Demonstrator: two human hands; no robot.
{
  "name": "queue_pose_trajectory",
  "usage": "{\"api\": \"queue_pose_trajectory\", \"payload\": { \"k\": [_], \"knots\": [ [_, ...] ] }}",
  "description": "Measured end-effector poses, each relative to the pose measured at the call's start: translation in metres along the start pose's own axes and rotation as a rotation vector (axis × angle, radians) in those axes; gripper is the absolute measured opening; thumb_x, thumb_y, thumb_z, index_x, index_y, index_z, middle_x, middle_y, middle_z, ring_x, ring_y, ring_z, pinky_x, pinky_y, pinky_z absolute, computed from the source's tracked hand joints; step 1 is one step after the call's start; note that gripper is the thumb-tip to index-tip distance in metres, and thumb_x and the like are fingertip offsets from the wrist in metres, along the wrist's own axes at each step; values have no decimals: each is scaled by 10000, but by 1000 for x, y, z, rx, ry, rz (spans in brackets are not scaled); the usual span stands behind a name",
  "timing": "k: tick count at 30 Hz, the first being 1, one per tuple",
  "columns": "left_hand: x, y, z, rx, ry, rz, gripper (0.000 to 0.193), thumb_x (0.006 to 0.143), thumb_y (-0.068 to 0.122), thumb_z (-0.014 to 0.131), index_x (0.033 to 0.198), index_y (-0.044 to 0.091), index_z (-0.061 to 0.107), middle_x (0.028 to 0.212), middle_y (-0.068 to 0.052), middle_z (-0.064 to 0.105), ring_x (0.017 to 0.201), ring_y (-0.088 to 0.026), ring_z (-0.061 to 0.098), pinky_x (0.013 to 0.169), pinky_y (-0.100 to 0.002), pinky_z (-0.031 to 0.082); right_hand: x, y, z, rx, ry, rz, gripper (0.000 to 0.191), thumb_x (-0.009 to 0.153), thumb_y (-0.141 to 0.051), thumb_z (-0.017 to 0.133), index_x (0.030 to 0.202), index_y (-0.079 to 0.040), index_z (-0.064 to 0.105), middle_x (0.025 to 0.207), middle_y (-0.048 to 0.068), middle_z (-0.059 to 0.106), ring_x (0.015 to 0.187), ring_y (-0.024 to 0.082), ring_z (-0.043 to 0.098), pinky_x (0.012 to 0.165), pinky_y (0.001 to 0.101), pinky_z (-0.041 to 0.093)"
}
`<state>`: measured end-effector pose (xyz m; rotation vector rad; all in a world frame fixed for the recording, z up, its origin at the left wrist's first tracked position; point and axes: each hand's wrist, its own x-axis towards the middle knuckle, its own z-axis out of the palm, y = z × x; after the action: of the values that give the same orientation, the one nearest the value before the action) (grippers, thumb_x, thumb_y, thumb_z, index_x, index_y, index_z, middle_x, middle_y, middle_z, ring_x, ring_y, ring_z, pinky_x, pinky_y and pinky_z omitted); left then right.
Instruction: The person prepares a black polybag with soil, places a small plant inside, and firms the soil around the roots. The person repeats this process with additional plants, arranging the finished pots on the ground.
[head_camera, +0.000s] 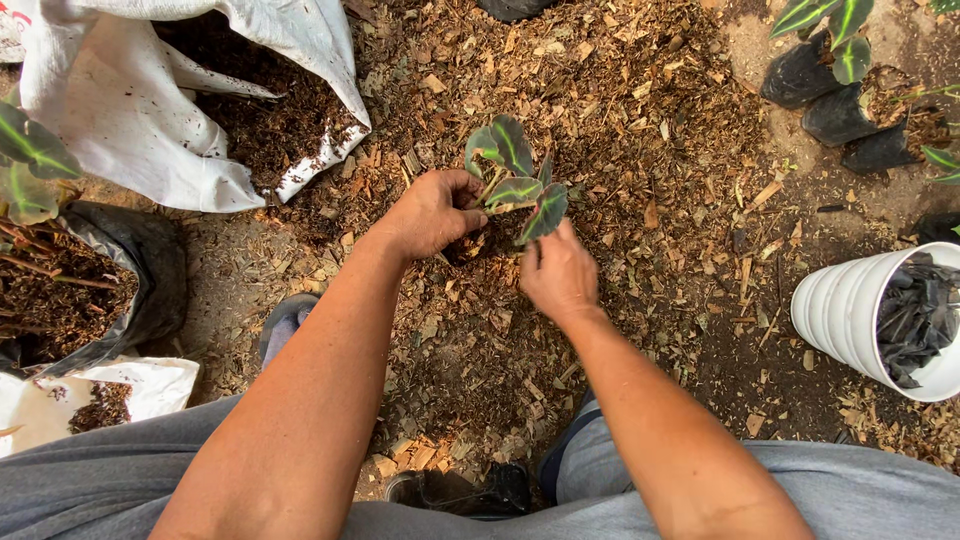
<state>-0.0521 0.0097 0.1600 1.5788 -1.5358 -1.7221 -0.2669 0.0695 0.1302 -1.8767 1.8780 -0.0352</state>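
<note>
Brown wood-chip mulch covers the ground where the left hand and right hand close around the base of a small dark-green plant with pale-striped oval leaves, standing upright, leaves fanned upward. A white woven sack holds dark compost; a white plastic bucket holds crumpled black nursery bags.
</note>
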Motion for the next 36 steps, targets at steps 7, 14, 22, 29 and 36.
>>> {"api": "queue_pose_trajectory", "payload": {
  "k": [7,14,22,29,36],
  "knots": [
    [0,4,1,-53,-24,-37,139,863,76,750,979,36,685,819,-48,647,771,-206,613,734,-401,535,69,10,-29,-75,413,-176,357,869,-18,724,1208,-110,657,1320,131,573,1141,310,597,905,481,535],
    [-1,5,-7,34,-3,12,161,859,120,756,986,70,671,807,-56,653,745,-197,617,720,-409,529,123,23,-55,-204,108,19,514,828,-52,737,1318,-120,598,1389,193,562,1236,401,512,961,597,441],
    [4,-1,-8,30,-17,-21,166,857,123,767,977,43,684,841,-62,671,767,-191,637,711,-377,552,71,14,-40,-437,-17,115,471,920,39,663,1337,-179,692,989,137,732,1000,295,658,867,469,542],
    [7,-2,-6,94,19,-24,245,850,138,770,1073,68,698,930,-82,733,835,-211,675,788,-396,555,24,-1,-36,98,-219,270,567,881,-347,841,1343,-74,659,1208,119,660,1094,226,616,970,400,465],
    [2,5,6,220,64,88,290,822,142,794,1077,36,704,972,-151,758,885,-262,719,842,-401,557,-5,-46,-20,645,-450,346,455,913,-319,708,1294,-71,721,1082,68,768,829,141,651,843,337,495]
  ]
}}
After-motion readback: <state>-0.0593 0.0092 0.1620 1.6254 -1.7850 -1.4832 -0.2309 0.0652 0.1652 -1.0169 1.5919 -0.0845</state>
